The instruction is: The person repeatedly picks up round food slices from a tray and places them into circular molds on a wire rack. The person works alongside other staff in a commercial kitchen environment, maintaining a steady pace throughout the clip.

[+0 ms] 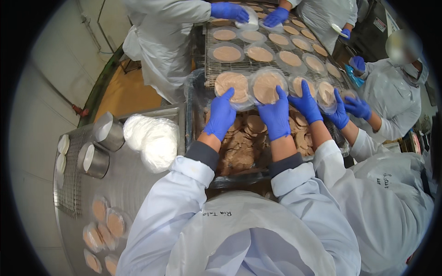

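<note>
Two bagged patties are held side by side at the near edge of the wire rack, above a lined bin heaped with loose patties. The left patty is pressed under the left hand, whose fingers are spread flat on its near edge rather than clamped around it; the right patty is touched in the same way by the right hand, fingers apart and laid over the clear bag. Neither grip is seen to be closed around anything.

Because both patties are only pinned from above at the rack's edge, a slip toward the bin is judged likely if the pressure is eased unevenly, and a bagged piece could be lost among the unbagged ones. The thin bags could be snagged or torn on the rack's wires if they are dragged rather than lifted. The soft discs could be bent or cracked if the fingertips are pressed too hard.

A neighbour's gloved hands are at work just beside the right hand, on the next bagged patties; a collision or a mix-up of pieces could be caused by so little room. Further rows are already filled on the rack, so overlapping could result.
</note>
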### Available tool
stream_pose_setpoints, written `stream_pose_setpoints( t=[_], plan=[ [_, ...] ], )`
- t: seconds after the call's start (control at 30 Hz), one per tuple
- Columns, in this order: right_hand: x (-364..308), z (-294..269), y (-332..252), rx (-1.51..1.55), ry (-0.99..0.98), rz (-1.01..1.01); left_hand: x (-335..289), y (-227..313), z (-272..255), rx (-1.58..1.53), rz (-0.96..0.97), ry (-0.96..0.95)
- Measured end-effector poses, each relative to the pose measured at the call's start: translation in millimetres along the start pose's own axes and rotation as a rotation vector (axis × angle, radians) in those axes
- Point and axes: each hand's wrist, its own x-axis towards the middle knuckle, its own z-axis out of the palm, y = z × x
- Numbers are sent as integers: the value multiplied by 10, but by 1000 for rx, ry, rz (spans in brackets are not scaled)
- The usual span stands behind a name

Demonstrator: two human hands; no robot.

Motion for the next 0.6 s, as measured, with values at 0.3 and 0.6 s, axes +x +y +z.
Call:
stream_pose_setpoints(
  t=[0.3, 0.6],
  plan=[
    [-371, 657, -315, -82, -164, -66, -759, 455, -486, -66, 161, 101],
    [-491, 727, 1145, -746, -451, 166, -1693, 1137, -879, 79, 259, 326]
  ],
)
